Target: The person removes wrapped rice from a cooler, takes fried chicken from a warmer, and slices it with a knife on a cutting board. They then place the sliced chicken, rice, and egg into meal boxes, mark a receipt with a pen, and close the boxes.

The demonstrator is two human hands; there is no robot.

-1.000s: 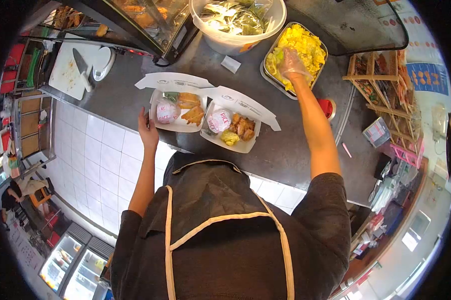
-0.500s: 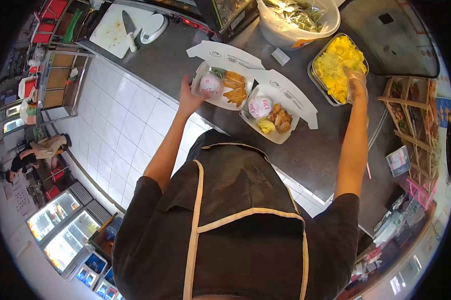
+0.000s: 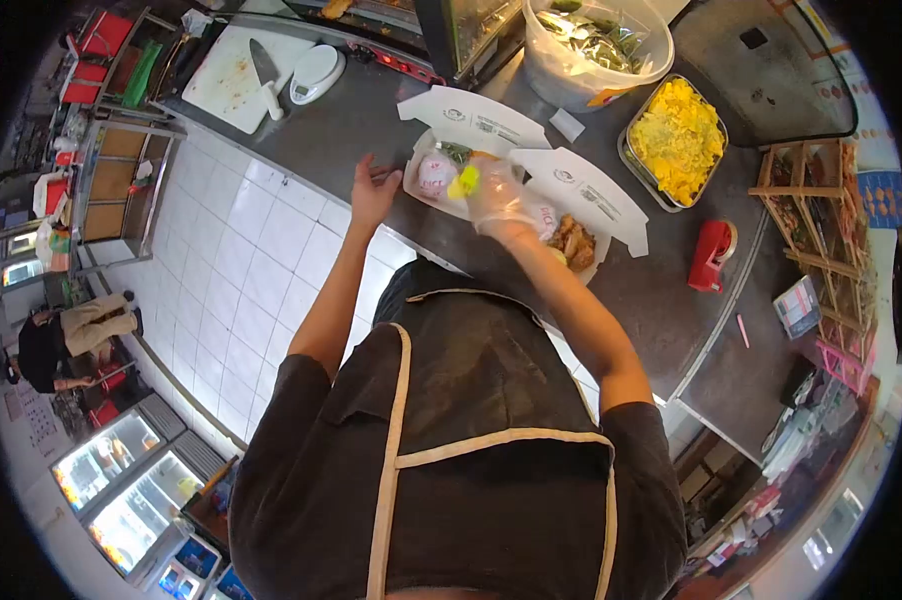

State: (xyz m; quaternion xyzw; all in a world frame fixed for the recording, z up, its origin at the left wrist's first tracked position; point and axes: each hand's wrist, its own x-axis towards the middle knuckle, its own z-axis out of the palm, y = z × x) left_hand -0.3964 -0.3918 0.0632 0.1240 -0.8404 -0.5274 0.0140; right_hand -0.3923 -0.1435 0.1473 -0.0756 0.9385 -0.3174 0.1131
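My right hand (image 3: 501, 198), in a clear plastic glove, pinches a clump of yellow scrambled egg (image 3: 464, 183) above the left takeaway box (image 3: 418, 207). In that box a wrapped rice ball (image 3: 435, 174) shows; my hand hides most of the chicken. Just off the box's left side, my left hand (image 3: 373, 190) is bare, fingers apart, holding nothing. Behind my right wrist, partly covered, is a second open box (image 3: 595, 195) with wrapped rice and fried chicken (image 3: 573, 243). The metal tray (image 3: 626, 160) at the right is heaped with the same egg.
A clear tub (image 3: 571, 75) of packets stands at the back. On the left lie a cutting board (image 3: 221, 90), a knife (image 3: 263, 62) and a white scale (image 3: 318, 72). A red tape dispenser (image 3: 712, 255) sits at the right. Another person (image 3: 46, 345) stands across the room.
My right hand has come left from the egg tray to above the left box, carrying egg. My left hand has let go of that box's side. The tape dispenser is now uncovered.
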